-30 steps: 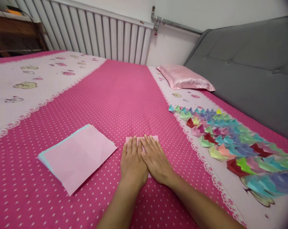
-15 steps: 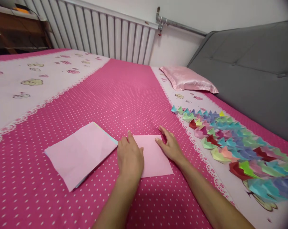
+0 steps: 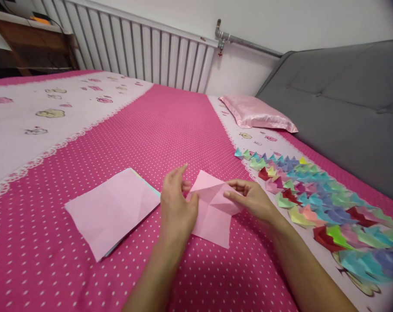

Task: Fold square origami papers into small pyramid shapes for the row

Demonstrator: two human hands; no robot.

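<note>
A square sheet of pink paper [image 3: 212, 219], crossed by several creases, is between my hands, its right part raised off the bedspread. My right hand [image 3: 254, 201] pinches its upper right edge between thumb and bent fingers. At the sheet's left edge is my left hand [image 3: 178, 208], index finger stretched out and thumb apart from it. The left thumb overlaps the paper; whether the curled fingers touch its underside is hidden. Left of that hand lies a stack of paper sheets [image 3: 113, 212], pink on top, with yellow and blue edges peeking out.
Rows of small folded paper pieces [image 3: 329, 197] in many colours stand along the right side of the bed. Beyond them are a pink satin pillow [image 3: 258, 113] and a grey headboard [image 3: 339, 82]. A white radiator [image 3: 151, 52] lines the wall behind the dotted pink bedspread [image 3: 170, 125].
The pink sheet, flat and smooth-looking before, is now partly lifted, turned and shows creases. My right hand has closed on its edge. My left hand has come off its flat position on the sheet.
</note>
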